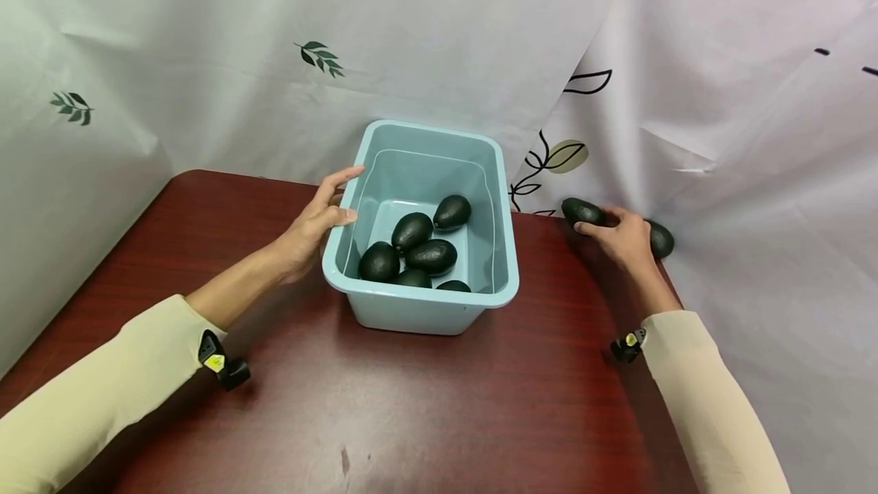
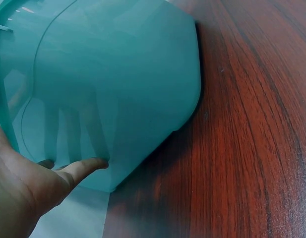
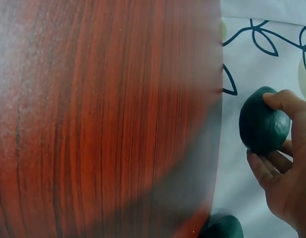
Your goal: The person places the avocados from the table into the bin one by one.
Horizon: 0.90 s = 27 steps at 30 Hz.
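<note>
A light blue plastic bin (image 1: 418,315) stands on the table with several dark green avocados (image 1: 432,256) lying in it. My left hand (image 1: 312,231) grips the bin's left rim, thumb and index finger over the edge; in the left wrist view other fingers (image 2: 88,166) lie against the outer wall. Far to the right, my right hand (image 1: 626,238) holds an avocado (image 3: 264,121) between thumb and fingers, above the table's right edge. Another avocado (image 1: 661,238) sits just beyond that hand, partly hidden by it.
The reddish-brown wooden table (image 1: 384,410) runs back to a white cloth (image 1: 226,75) with printed leaves, hanging behind and along both sides. The bin's far end stands close to the cloth. Each wrist wears a small black camera (image 1: 222,360).
</note>
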Tool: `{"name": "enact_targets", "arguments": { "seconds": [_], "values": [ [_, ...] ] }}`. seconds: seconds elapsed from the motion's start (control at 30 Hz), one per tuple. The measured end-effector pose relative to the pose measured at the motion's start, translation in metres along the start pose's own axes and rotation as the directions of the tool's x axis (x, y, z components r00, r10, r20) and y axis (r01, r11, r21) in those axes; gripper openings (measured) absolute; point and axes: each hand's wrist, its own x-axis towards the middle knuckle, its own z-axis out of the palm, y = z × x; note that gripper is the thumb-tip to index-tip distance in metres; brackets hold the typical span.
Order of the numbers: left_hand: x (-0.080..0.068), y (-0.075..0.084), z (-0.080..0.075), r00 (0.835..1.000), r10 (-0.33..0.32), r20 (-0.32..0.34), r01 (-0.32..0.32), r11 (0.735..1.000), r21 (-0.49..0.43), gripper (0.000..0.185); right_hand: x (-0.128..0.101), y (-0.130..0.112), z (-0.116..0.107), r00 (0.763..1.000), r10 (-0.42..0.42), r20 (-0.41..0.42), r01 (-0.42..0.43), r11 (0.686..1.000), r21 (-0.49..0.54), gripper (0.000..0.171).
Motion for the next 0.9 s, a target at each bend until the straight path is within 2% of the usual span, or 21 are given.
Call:
{"name": "enact_targets", "arguments": {
  "seconds": [0.43, 0.73, 0.9],
  "values": [
    [-0.001, 0.003, 0.002, 1.0, -0.002, -0.008, 0.002, 1.0, -0.01, 0.08, -0.009, -0.013, -0.002, 0.995, 0.047, -0.085, -0.037, 0.992, 0.124, 0.081],
    [0.0, 0.002, 0.002, 1.0, -0.002, -0.007, 0.002, 1.0, -0.008, 0.08, -0.015, -0.026, -0.004, 0.992, 0.06, -0.113, -0.043, 0.988, 0.147, 0.081],
    [-0.001, 0.002, 0.002, 1.0, -0.002, -0.009, 0.002, 1.0, -0.007, 0.079, -0.02, -0.034, -0.004, 0.991, 0.04, -0.129, -0.02, 0.988, 0.155, 0.08]
  ]
}}
